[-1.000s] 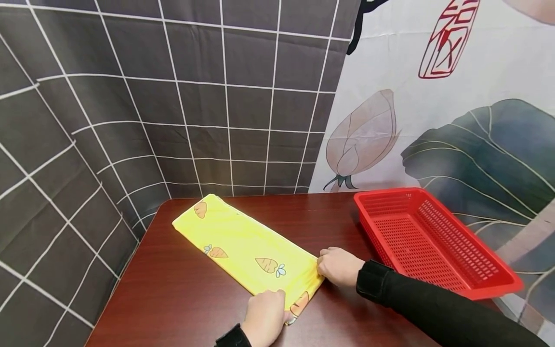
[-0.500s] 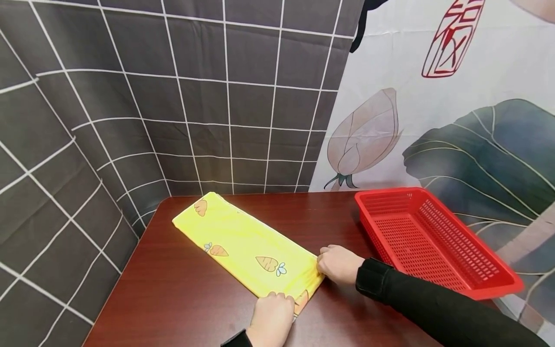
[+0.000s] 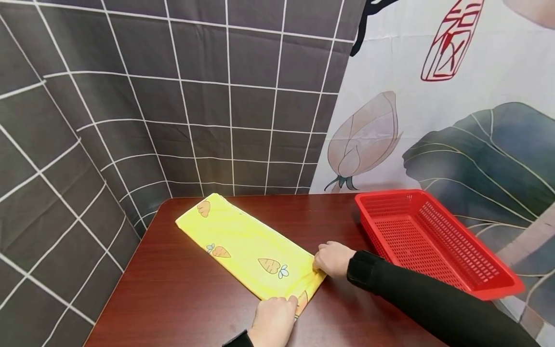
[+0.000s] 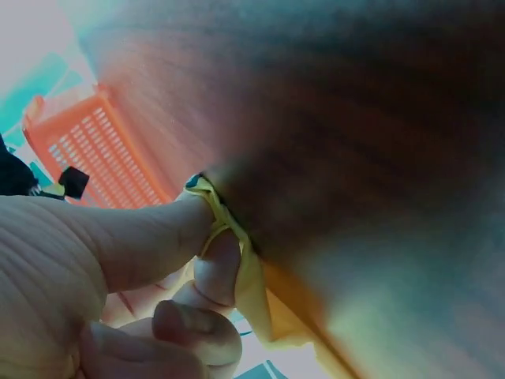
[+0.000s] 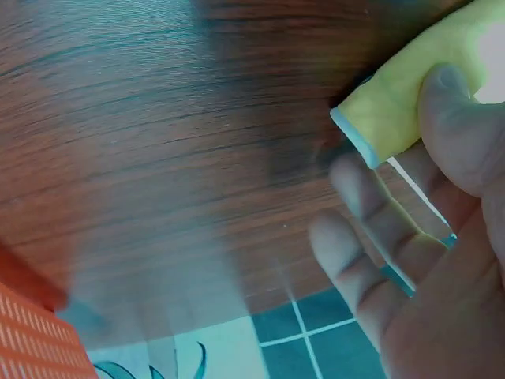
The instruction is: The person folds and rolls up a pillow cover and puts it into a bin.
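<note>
Both hands sit at the near short end of a folded yellow cloth (image 3: 249, 250) that lies slantwise on the dark wooden worktop (image 3: 173, 299). The left hand (image 3: 272, 322) pinches the near corner: in the left wrist view the thumb lies on top and the curled fingers (image 4: 217, 272) tuck under the edge. The right hand (image 3: 333, 259) holds the other corner of that end, thumb over the folded edge; in the right wrist view its other fingers (image 5: 371, 237) look loosely spread below the cloth, though that picture is blurred.

To handle this end well, I judge that both corners want an equal, light grip with all layers caught together, so that the stacked edges stay square and nothing slides.

The cloth is soft and thin, printed with orange carrots, and lies flat as a long rectangle with faint creases near the right hand. The worktop is smooth, glossy and wood-grained. A red plastic basket (image 3: 438, 270), rigid, shallow and perforated, stands apart to the right.
</note>
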Demonstrator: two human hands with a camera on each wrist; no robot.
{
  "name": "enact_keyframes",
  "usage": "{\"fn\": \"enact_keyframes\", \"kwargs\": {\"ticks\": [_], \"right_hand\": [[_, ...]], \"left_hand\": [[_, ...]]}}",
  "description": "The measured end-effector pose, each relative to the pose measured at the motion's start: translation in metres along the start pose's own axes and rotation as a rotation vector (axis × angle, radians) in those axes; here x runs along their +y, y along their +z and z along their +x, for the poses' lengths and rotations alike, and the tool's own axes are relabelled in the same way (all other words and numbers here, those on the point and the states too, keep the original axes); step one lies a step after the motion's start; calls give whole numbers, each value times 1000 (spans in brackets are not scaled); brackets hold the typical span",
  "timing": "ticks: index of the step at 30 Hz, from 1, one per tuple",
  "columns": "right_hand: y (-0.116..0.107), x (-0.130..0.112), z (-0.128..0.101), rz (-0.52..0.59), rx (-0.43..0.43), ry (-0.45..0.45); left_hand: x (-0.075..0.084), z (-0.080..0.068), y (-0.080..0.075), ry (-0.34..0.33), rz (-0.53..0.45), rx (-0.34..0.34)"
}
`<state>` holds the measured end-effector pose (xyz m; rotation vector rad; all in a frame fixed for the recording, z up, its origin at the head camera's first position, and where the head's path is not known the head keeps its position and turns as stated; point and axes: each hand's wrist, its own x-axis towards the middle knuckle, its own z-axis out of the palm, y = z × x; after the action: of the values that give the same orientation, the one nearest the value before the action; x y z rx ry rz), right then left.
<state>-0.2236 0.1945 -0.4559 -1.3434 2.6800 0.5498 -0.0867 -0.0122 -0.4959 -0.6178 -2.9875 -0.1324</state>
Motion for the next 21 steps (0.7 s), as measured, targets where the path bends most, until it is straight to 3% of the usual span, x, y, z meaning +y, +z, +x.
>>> {"fn": "enact_keyframes", "kwargs": {"ticks": [5, 10, 18, 21], "right_hand": [[-3, 6, 16, 127, -127, 72], [0, 12, 33, 165, -175, 147], [6, 11, 42, 40, -122, 255], [6, 10, 43, 19, -102, 247]], "left_hand": [[-3, 1, 1, -1, -64, -19], [-6, 4, -1, -7, -136, -40], [-4, 3, -4, -57, -159, -118], [-3, 2, -4, -66, -142, -117]]}}
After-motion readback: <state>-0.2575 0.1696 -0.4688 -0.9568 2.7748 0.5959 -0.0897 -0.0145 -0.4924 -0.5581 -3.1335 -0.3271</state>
